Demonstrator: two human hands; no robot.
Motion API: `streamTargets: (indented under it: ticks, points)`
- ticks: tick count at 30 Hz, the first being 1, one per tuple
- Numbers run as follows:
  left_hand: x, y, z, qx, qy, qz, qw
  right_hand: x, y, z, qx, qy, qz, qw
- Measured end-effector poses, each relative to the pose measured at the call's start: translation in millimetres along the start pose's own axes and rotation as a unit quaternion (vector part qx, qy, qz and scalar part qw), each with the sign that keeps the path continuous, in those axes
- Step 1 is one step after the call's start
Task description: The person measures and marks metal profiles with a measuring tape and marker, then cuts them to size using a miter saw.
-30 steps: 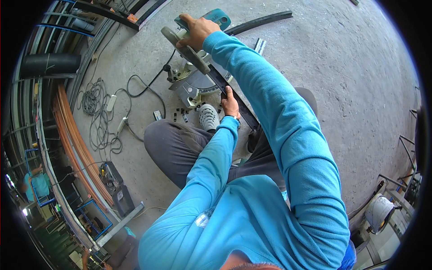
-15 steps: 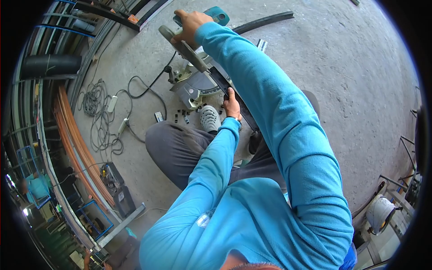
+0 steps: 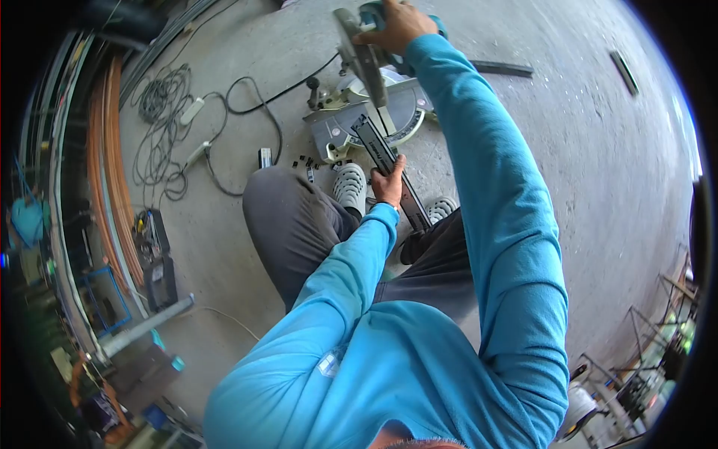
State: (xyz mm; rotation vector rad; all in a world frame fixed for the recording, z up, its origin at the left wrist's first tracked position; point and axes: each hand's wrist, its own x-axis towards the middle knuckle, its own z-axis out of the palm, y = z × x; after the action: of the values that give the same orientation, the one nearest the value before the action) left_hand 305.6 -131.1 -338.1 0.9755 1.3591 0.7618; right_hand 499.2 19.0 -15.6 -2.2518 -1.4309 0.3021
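No wording can be read here. The black bar [image 3: 379,152] carries pale printing on its face near the miter saw [image 3: 351,123], too small and blurred to make out. A small white badge [image 3: 327,364] on the chest of the blue shirt [image 3: 404,352] is just as illegible.

Shirt [image 3: 389,359]: bright turquoise-blue, long-sleeved, with soft creases across the chest.
Chest mark [image 3: 327,363]: a small white patch on the shirt front, its print too small to read.
Left sleeve [image 3: 348,254]: the same blue, ending in a close cuff at the wrist.
Right sleeve [image 3: 493,187]: the same blue, wrinkled along its length, covering the arm to the wrist.
Left grip [image 3: 389,183]: a bare hand.
Right grip [image 3: 394,24]: a bare hand.
Trousers [image 3: 288,217]: dark grey, plain.
Shoes [image 3: 349,187]: pale grey clogs with rows of holes over the toes.
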Motion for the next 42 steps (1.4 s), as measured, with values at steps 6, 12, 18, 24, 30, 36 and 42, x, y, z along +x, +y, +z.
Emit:
streamTargets:
  ticks: [6, 12, 18, 24, 30, 36, 42]
  points:
    - [-18, 43, -11, -0.021, 0.089, 0.096, 0.991, -18, 3, 18, -0.129, 0.339, -0.258, 0.895]
    - [-68, 105, -33, -0.008, 0.056, 0.207, 0.977, -152, -24, 36, 0.199, 0.112, -0.269, 0.936]
    - [-124, 153, -60, 0.047, -0.054, 0.361, 0.930, -202, -26, 51, 0.319, -0.005, -0.002, 0.948]
    - [-123, 262, -119, -0.023, -0.109, 0.444, 0.889, -235, -6, 36, 0.447, -0.099, -0.108, 0.883]
    - [-91, 360, -134, 0.346, -0.277, 0.563, 0.698, -248, -24, 23, 0.468, -0.150, -0.173, 0.853]
    - [-101, 364, -128, 0.248, -0.384, 0.576, 0.678, -255, -26, 16, 0.477, -0.179, -0.203, 0.836]
    - [-106, 358, -122, 0.217, -0.402, 0.402, 0.794, -255, -24, 12, 0.422, -0.184, -0.166, 0.872]
